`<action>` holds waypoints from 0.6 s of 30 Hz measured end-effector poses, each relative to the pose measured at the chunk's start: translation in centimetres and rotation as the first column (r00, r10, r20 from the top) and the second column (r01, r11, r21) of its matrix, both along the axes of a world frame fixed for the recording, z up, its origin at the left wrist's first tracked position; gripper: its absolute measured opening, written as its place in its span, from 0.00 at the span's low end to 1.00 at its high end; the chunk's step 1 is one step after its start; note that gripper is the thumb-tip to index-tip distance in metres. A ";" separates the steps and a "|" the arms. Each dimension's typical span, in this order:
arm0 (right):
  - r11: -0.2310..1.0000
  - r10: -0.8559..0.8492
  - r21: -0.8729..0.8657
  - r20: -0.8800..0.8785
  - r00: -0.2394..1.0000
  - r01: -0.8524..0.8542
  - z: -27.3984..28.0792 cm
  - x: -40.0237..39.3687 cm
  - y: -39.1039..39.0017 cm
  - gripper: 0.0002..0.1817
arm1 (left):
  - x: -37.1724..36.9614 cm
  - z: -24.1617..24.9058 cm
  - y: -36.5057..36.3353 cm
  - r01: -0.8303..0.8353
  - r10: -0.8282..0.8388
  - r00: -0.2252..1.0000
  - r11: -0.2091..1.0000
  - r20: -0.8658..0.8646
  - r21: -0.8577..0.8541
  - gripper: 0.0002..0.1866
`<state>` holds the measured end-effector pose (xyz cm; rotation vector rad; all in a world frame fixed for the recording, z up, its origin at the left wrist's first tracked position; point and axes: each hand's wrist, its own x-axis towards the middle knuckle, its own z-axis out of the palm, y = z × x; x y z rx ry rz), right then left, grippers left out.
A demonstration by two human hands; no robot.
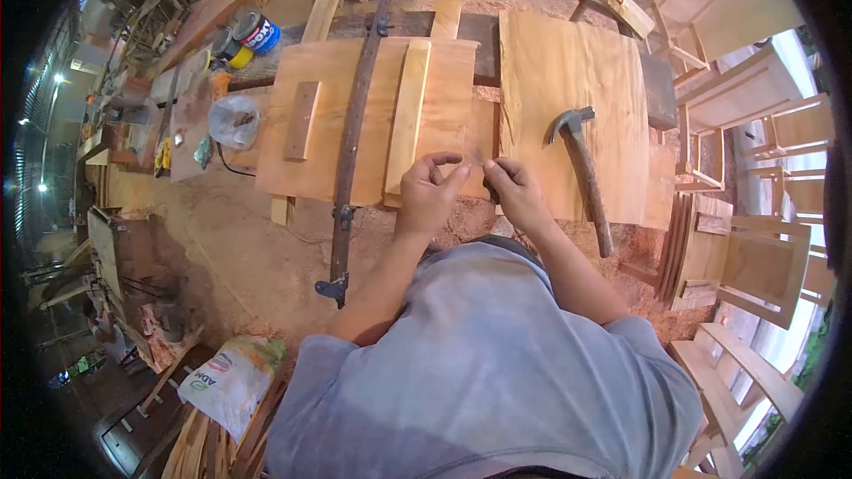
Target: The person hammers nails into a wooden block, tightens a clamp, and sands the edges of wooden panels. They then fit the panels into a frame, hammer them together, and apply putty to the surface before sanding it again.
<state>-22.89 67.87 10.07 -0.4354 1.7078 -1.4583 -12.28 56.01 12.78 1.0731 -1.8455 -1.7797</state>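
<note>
My left hand (429, 196) is closed in a pinch at the near edge of the wooden panels. Whatever lies between its thumb and finger is too small to name. Close by, my right hand (516, 192) has its thumb pressed against its curled fingers, around a small dark thing I cannot make out. Left of my left hand, a wooden strip (410, 115) lies on a flat panel (373, 80) beneath a long metal bar clamp (359, 106). To the right of my right hand, a claw hammer (583, 168) rests on a second panel (541, 62), its handle pointing toward me.
A short wood block (303, 121) lies left of the clamp. Farther left are a clear plastic bag (234, 121) and a blue-labelled can (258, 33). Wooden frames (759, 266) stand at the right. A white sack (228, 381) sits at lower left.
</note>
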 end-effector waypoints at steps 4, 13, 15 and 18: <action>0.994 -0.016 -0.103 0.083 0.996 0.024 0.2 -0.5 -0.7 0.17 | -1.1 -1.3 -1.0 0.017 0.001 0.995 0.982 -0.095 0.187 0.07; 0.971 -0.175 -0.087 0.371 0.912 0.222 -0.7 -1.7 -0.2 0.15 | -1.5 -3.3 -2.5 0.047 0.132 0.943 0.854 -0.304 0.518 0.02; 0.945 -0.308 -0.014 0.292 0.905 0.326 -1.3 -2.5 1.1 0.14 | -1.6 -3.3 -2.6 0.036 0.153 0.933 0.860 -0.325 0.509 0.02; 0.949 -0.309 0.036 -0.077 0.948 0.312 -3.1 -4.6 4.2 0.14 | -1.9 -4.4 -3.7 -0.026 0.147 0.950 0.917 -0.277 0.398 0.04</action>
